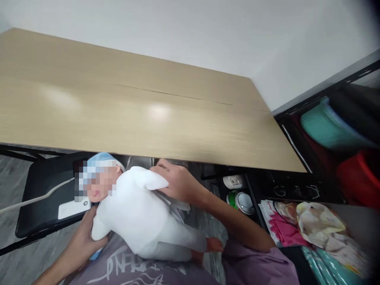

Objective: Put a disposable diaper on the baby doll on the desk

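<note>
Doll, white-clothed, held over the lettered garment, just off the bench. Left hand wraps one sleeve, right hand pinches the other; opposed grips presumably steady the body. Flat white device sits on black seat, apparently parked aside.

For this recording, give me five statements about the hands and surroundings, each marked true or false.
1. The left hand grips one sleeve of the white-clothed doll. True.
2. The right hand is away from the doll. False: it holds the other sleeve.
3. The wooden table is beyond the doll. True.
4. The doll's cap is red. False: it is pale blue.
5. A white device lies on the black seat. True.
</note>
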Demonstrator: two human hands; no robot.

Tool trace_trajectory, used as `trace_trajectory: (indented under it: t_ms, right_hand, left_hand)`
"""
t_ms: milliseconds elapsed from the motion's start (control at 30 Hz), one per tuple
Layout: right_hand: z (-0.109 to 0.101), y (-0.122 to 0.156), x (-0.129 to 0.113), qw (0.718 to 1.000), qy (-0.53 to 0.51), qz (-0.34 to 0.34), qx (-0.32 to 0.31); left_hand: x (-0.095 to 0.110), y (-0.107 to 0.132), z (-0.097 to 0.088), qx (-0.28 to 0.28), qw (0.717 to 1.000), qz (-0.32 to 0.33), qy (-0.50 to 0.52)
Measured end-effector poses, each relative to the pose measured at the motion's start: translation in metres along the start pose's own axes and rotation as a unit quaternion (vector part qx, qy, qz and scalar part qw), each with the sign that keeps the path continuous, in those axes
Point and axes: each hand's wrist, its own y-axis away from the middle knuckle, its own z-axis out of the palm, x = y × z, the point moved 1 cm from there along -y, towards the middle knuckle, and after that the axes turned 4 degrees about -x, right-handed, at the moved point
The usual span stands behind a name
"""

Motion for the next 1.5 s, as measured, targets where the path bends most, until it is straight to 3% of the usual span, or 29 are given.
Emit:
trace_trajectory:
  t_ms: [133, 200, 333, 433, 533, 700, 933, 1167, 1500]
  right_hand:
    - [-0.033, 0.041, 0.002, 0.995, 0.023, 0.063, 0.076]
    - [-0.045, 0.051, 0.014, 0.987, 0.056, 0.096, 0.119]
    - [-0.053, 0.047, 0.060, 0.963, 0.107, 0.147, 0.198]
    - [-0.050, 0.037, 0.099, 0.952, 0.115, 0.158, 0.236]
    - [-0.043, 0.030, 0.127, 0.945, 0.101, 0.167, 0.262]
    - [-0.030, 0.021, 0.153, 0.929, 0.082, 0.183, 0.310]
    - [-0.028, -0.019, 0.195, 0.919, 0.099, 0.194, 0.328]
    - [-0.052, -0.085, 0.255, 0.920, 0.102, 0.175, 0.336]
    - [-0.094, -0.169, 0.321, 0.906, 0.128, 0.179, 0.361]
  left_hand:
    - [0.043, -0.027, -0.039, -0.043, 0.999, 0.027, -0.016]
    - [0.075, -0.057, -0.063, -0.055, 0.994, 0.050, -0.085]
    - [0.140, -0.132, -0.102, 0.002, 0.976, 0.109, -0.190]
    - [0.175, -0.183, -0.114, 0.006, 0.960, 0.165, -0.225]
    - [0.193, -0.220, -0.117, 0.012, 0.945, 0.201, -0.256]
    - [0.198, -0.261, -0.121, 0.074, 0.927, 0.198, -0.309]
    - [0.179, -0.326, -0.121, 0.169, 0.915, 0.222, -0.293]
    - [0.173, -0.408, -0.128, 0.249, 0.892, 0.255, -0.280]
    - [0.194, -0.517, -0.151, 0.286, 0.885, 0.267, -0.254]
